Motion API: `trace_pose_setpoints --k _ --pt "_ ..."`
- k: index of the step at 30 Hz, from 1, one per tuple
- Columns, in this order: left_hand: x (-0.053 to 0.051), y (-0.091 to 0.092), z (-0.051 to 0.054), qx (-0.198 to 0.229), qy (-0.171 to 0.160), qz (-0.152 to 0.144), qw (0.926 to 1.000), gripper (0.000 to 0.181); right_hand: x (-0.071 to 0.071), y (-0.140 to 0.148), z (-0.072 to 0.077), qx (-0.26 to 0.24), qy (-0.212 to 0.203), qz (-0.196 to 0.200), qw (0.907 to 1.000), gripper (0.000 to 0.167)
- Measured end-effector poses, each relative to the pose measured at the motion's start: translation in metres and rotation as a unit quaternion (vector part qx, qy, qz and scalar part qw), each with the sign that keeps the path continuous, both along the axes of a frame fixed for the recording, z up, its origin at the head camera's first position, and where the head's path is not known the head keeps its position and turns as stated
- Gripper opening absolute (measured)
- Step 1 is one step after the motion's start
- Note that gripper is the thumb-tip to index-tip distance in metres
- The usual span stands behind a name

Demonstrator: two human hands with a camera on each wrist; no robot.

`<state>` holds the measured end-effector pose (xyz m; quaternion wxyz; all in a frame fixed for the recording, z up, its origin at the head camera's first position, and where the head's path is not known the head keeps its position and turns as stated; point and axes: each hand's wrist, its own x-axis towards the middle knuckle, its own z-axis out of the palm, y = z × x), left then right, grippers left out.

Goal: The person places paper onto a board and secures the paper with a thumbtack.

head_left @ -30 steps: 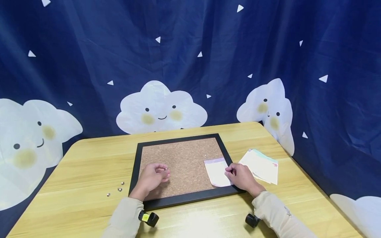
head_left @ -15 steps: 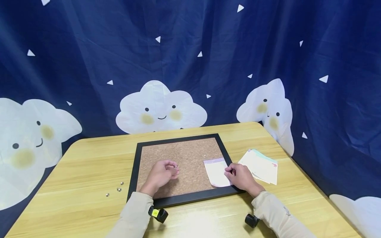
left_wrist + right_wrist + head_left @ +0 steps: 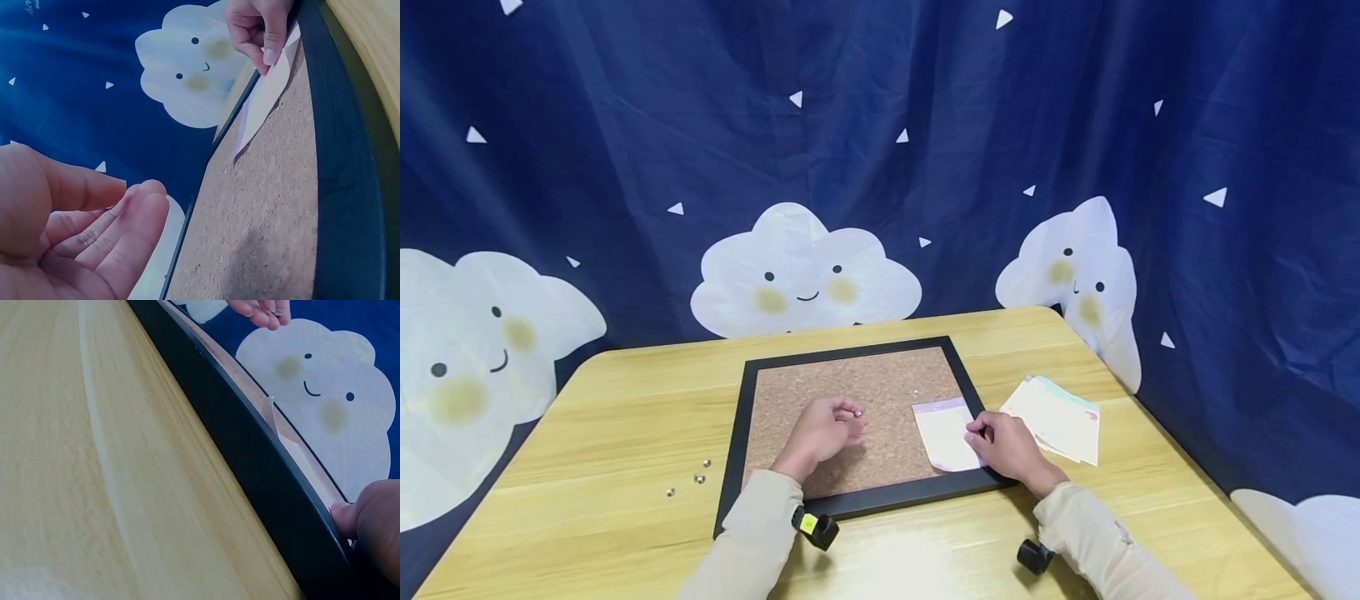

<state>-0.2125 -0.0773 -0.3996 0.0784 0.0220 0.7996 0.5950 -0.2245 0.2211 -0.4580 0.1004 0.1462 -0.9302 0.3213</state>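
My left hand [image 3: 827, 433] hovers over the middle of the corkboard [image 3: 887, 375], pinching a small silver thumbtack [image 3: 859, 413] between thumb and fingertips. The same tack shows as a tiny metallic spot in the right wrist view. At the board's right side lies a white sheet of notepaper [image 3: 942, 437] with a purple strip along its top. My right hand [image 3: 1011, 450] rests over the board's black frame and pinches the right edge of that notepaper. In the left wrist view, the notepaper [image 3: 269, 90] bends up slightly under the right hand [image 3: 265, 28].
More note sheets [image 3: 1063, 421], one with a green top strip, lie fanned on the table right of the board. Three silver thumbtacks [image 3: 700, 478] sit on the wooden table [image 3: 587, 533] to the left. A blue curtain [image 3: 850, 150] with clouds hangs behind the table.
My left hand has moved right across the corkboard with the thumbtack, toward the notepaper. The right hand and the notepaper have stayed in place.
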Motion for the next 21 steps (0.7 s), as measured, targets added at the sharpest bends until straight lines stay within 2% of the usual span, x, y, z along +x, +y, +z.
trace_pose_setpoints --k 5,21 --pt "-0.004 0.005 0.002 0.003 -0.009 -0.008 0.9999 0.021 0.0 0.0 0.0 0.001 0.011 0.001 0.9999 0.005" --pt "-0.013 0.023 0.003 0.01 -0.012 -0.019 0.9997 0.023 0.001 -0.001 0.001 -0.002 -0.004 -0.005 1.0 0.008"
